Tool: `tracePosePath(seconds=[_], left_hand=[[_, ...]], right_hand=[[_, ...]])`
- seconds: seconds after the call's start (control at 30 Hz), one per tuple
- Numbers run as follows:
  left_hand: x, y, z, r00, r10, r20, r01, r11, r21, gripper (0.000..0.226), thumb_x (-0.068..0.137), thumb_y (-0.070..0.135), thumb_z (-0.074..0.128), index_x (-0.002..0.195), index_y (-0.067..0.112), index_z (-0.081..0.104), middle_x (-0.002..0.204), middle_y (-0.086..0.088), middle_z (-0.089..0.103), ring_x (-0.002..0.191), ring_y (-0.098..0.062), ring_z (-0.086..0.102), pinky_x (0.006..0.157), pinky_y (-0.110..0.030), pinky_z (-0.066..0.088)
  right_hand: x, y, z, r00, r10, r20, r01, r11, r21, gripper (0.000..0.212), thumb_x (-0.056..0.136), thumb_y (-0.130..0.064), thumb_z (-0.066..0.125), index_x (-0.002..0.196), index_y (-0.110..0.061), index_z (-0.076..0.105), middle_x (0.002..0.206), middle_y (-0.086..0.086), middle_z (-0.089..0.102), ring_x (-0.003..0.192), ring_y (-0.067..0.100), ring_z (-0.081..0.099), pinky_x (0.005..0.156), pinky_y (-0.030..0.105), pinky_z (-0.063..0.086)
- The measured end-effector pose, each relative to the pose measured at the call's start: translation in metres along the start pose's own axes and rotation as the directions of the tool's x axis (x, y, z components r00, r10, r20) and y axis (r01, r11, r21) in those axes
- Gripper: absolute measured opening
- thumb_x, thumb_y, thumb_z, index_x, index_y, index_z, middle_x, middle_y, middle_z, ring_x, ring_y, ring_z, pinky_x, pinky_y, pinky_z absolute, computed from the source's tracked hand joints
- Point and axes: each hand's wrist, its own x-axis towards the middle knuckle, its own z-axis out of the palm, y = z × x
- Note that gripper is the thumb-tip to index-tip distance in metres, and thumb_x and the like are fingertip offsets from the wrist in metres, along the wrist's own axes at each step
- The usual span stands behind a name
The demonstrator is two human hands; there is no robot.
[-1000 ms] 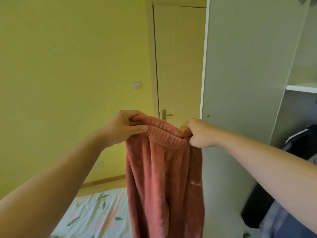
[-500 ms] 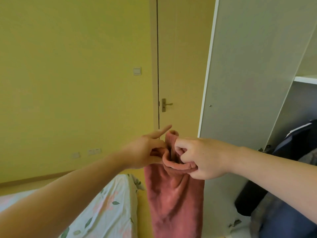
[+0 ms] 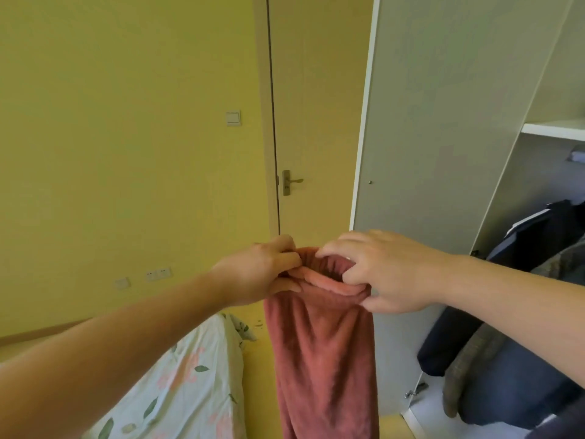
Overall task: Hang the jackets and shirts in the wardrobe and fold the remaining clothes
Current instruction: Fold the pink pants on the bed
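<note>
A pair of pink fleece trousers point(image 3: 323, 353) hangs in the air in front of me, legs down, past the bottom edge of the view. My left hand point(image 3: 256, 274) pinches the left side of the waistband. My right hand point(image 3: 380, 274) grips the right side, thumb under the rolled band and fingers curled over its top edge. The two hands are close together, with the waistband bunched between them. The open wardrobe point(image 3: 443, 153) stands to the right, with dark jackets point(image 3: 538, 236) hanging inside it.
A bed with a floral sheet point(image 3: 190, 384) lies at the lower left. A closed yellow door point(image 3: 316, 122) with a handle is straight ahead, beside the open white wardrobe door. A white shelf point(image 3: 557, 128) sits high in the wardrobe. Dark and grey clothes point(image 3: 506, 375) fill its lower part.
My hands have come together from a wide hold, bunching the waistband. My left forefinger, pointing out half a second ago, now pinches the band, and my right fingers have shifted over its top edge.
</note>
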Motion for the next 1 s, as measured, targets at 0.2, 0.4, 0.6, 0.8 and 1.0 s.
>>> tracePosePath(seconds=[0.2,0.4,0.6,0.8,1.0], left_hand=[[0.025,-0.015,-0.007,1.0,0.003,0.022,-0.009,0.964,0.265,0.046,0.093,0.064,0.055,0.104,0.02,0.059,0.094,0.001,0.053,0.07,-0.028,0.06,0.06,-0.033,0.042],[0.038,-0.013,-0.014,0.995,-0.049,0.085,0.018,0.942,0.336,0.051,0.096,0.064,0.047,0.108,0.015,0.059,0.098,-0.003,0.055,0.086,-0.03,0.06,0.09,-0.045,0.049],[0.048,-0.019,-0.035,0.935,-0.266,0.233,0.318,0.921,-0.227,0.032,0.088,0.047,0.075,0.101,0.022,0.06,0.092,0.008,0.056,0.081,-0.009,0.053,0.066,-0.023,0.043],[0.048,-0.025,-0.043,0.88,-0.267,0.393,0.343,0.929,-0.137,0.038,0.072,0.038,0.088,0.094,0.035,0.057,0.085,0.021,0.061,0.079,0.004,0.056,0.057,-0.014,0.038],[0.042,-0.03,-0.042,0.84,-0.37,0.398,0.463,0.871,-0.168,0.034,0.068,0.038,0.084,0.086,0.041,0.055,0.079,0.022,0.061,0.072,-0.002,0.057,0.063,-0.03,0.05]], right_hand=[[0.004,0.032,-0.001,0.945,0.241,0.221,-0.292,0.927,0.235,0.019,0.09,-0.023,0.067,0.082,-0.032,0.052,0.1,-0.007,0.06,0.093,0.018,0.059,0.082,0.041,0.051],[0.012,0.048,0.004,0.929,0.27,0.252,-0.334,0.904,0.265,0.025,0.085,-0.038,0.073,0.082,-0.028,0.05,0.088,-0.008,0.062,0.081,0.014,0.061,0.073,0.041,0.053],[0.025,0.063,0.005,0.966,0.256,0.025,-0.252,0.926,0.28,0.042,0.084,-0.054,0.073,0.069,-0.025,0.046,0.075,-0.009,0.056,0.068,0.007,0.055,0.06,0.031,0.044],[0.041,0.076,0.0,0.965,0.25,0.08,-0.259,0.861,0.438,0.036,0.078,-0.044,0.082,0.063,-0.026,0.055,0.06,-0.016,0.059,0.057,0.004,0.055,0.049,0.018,0.037],[0.045,0.089,0.0,0.967,0.14,0.212,-0.243,0.754,0.61,0.026,0.081,-0.033,0.082,0.069,-0.026,0.061,0.062,-0.013,0.057,0.057,0.003,0.053,0.054,0.019,0.039]])
